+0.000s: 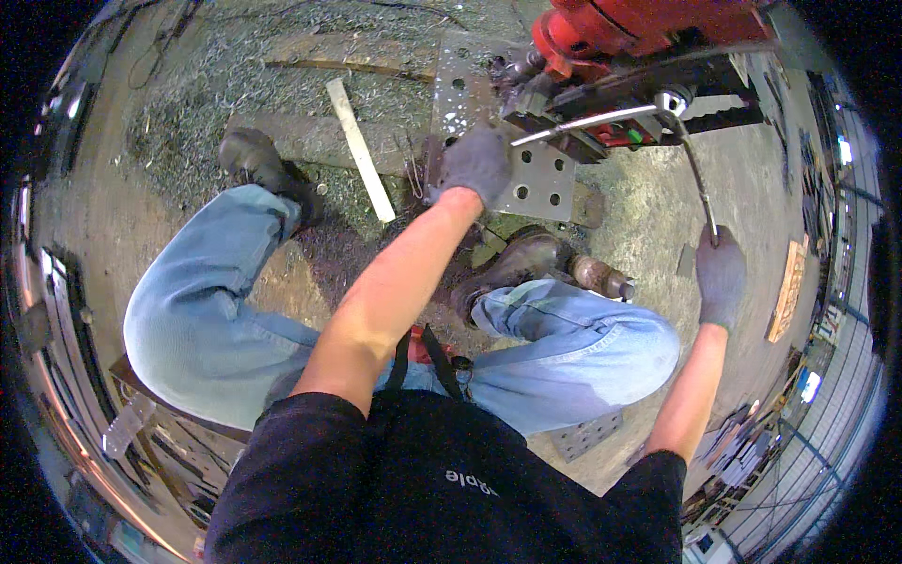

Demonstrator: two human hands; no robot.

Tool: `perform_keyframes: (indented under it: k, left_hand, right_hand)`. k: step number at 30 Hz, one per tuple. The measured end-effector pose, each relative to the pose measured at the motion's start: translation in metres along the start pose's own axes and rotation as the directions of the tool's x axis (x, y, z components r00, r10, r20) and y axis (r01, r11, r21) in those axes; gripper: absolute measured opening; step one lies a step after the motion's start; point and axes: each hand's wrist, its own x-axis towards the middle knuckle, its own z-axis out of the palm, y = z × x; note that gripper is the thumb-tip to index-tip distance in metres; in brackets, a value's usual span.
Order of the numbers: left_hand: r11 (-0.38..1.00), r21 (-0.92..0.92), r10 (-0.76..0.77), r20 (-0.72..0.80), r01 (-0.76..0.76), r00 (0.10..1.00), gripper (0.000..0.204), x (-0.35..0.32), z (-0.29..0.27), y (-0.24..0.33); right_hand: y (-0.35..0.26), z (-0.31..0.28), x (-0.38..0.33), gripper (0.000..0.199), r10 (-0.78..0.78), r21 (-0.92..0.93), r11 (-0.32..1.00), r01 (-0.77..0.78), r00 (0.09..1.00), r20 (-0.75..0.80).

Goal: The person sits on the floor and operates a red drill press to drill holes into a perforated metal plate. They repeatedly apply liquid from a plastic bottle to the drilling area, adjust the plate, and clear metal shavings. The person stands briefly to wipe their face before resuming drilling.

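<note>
In a grey glove, my right hand (721, 273) is closed round the end of a bent metal feed lever (695, 164). That lever runs up to the hub of a red drilling machine (611, 47). A second metal spoke (587, 122) reaches from the hub toward my left hand (476, 162), its tip beside the glove. My left hand, also gloved, is over a steel plate (540, 188) with rows of round holes, close to the drill's cutting end. Its fingers point away from me and are hidden, so any grip there cannot be made out.
Metal shavings (197, 122) cover the floor at the far left. A pale flat strip (362, 150) lies across a board left of the plate. My boots flank the work, with a brown cylindrical object (599, 276) by the right one. A wooden piece (787, 291) lies at right.
</note>
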Motion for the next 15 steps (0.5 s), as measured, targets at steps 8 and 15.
perform_keyframes:
  k: [8,15]
  left_hand:
    - [0.998,0.050,0.045,0.012,-0.046,0.999,0.024,0.015,-0.019,-0.009]
    - [0.998,-0.007,0.061,0.039,-0.060,0.997,0.031,-0.001,0.006,0.014]
  right_hand:
    - [-0.002,0.012,-0.008,0.037,0.036,0.086,0.996,-0.033,0.999,-0.034]
    - [0.012,0.016,0.050,0.032,0.040,0.012,0.999,-0.039,0.990,-0.139]
